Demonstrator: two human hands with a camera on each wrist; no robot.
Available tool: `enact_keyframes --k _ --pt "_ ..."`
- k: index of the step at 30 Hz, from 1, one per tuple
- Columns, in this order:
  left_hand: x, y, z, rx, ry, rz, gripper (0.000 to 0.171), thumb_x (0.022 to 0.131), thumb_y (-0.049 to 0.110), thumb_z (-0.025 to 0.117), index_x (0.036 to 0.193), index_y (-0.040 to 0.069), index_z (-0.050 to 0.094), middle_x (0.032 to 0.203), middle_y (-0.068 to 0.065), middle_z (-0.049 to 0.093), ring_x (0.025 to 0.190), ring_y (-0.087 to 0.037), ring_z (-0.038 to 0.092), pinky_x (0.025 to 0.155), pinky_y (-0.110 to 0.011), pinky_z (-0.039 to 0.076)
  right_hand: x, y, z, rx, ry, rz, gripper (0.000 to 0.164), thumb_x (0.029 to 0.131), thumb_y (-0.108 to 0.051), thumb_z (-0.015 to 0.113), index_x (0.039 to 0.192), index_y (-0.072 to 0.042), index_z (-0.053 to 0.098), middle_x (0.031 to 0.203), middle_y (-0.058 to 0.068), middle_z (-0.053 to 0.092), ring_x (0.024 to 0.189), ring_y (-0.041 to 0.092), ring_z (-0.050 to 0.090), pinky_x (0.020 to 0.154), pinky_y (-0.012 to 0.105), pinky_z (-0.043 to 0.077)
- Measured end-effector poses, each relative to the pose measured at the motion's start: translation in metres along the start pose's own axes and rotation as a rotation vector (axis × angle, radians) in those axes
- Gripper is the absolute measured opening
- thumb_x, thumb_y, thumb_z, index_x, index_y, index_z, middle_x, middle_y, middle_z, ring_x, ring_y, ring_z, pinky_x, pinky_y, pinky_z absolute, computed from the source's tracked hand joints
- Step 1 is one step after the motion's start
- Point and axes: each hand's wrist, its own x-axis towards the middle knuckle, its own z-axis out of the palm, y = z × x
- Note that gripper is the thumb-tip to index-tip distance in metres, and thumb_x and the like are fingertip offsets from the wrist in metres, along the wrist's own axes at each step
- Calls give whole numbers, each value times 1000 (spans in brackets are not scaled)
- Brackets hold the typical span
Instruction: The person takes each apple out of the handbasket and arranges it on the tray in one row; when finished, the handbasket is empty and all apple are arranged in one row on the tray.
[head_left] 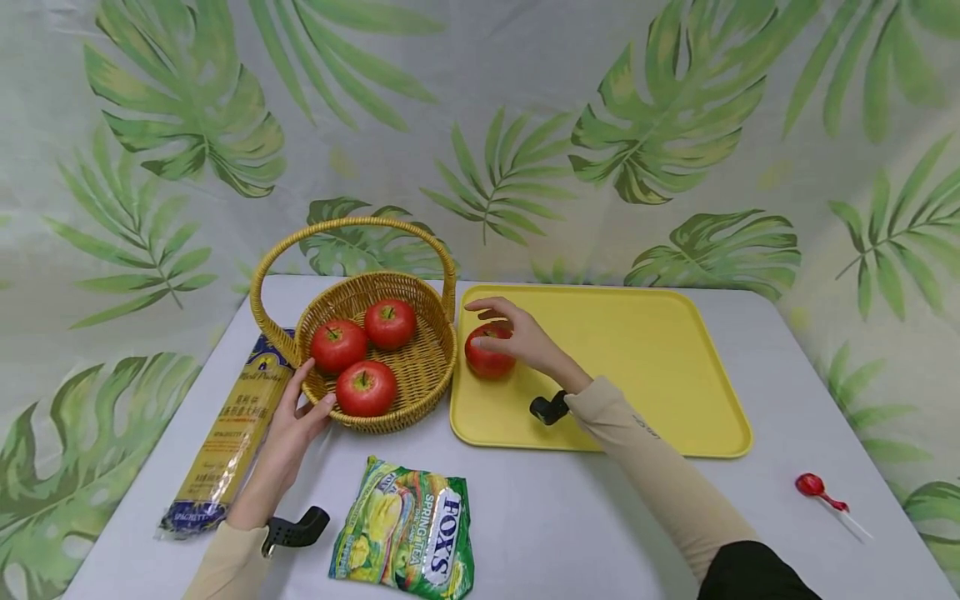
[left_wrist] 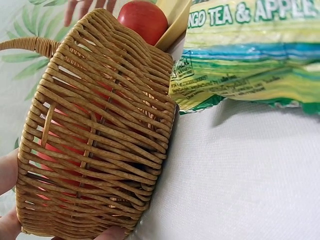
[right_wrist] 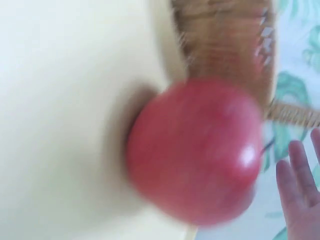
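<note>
Right hand [head_left: 528, 340] partly hides apple [head_left: 489, 365] on tray [head_left: 637, 346]; contact unclear.

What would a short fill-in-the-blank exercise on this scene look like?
The basket holds exactly ____ apples.
In colour, the tray under another apple is ____.
The person's ____ hand touches the basket.
In the head view, the lollipop lies to the ____ of the tray.
Missing words: three; yellow; left; right.

passage: over yellow tray [head_left: 637, 367], right side | obstacles: upright basket handle [head_left: 358, 222]; basket wall [head_left: 390, 422] left of apple [head_left: 491, 365]
</note>
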Motion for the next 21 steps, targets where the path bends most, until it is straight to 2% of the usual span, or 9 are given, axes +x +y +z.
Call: enact_keyframes --k 2,4,8,11,17,21 --pt "0 0 0 1 -2 0 71 99 17 53 155 22 10 158 -8 -8 137 -40 18 108 -51 27 4 -6 8 67 -34 -20 49 87 -1 68 133 2 50 135 19 47 118 41 47 100 53 38" --pt "0 0 0 0 -4 -2 71 99 17 53 155 23 10 158 -7 -9 137 -40 18 108 -50 27 8 -13 18 88 -75 -30 49 88 1 66 134 3 48 135 19 47 117 42 48 98 52 41" --pt "0 0 0 -4 -6 -4 71 100 17 53 155 23 10 158 -7 -9 137 -40 18 108 -50 27 19 -22 38 56 -184 -49 52 90 -6 67 138 -3 46 138 13 46 113 33 52 94 38 47" --pt "0 0 0 -3 -2 -5 70 100 16 53 155 23 10 158 -7 -9 137 -40 18 108 -50 27 28 -27 53 54 -281 -40 56 91 -10 66 141 -4 42 142 13 41 114 30 51 94 35 46" --pt "0 0 0 5 -1 -10 71 100 17 53 155 23 9 158 -7 -10 138 -42 15 108 -51 26 49 -28 79 -15 -487 -39 60 90 -12 67 143 -6 41 147 10 35 123 28 46 101 43 41" --pt "0 -1 -1 9 -3 -7 72 99 18 53 155 23 9 158 -8 -9 138 -43 14 108 -51 26 61 -27 90 -32 -605 -11 62 87 -9 69 143 -6 41 148 7 32 133 30 35 105 43 36"
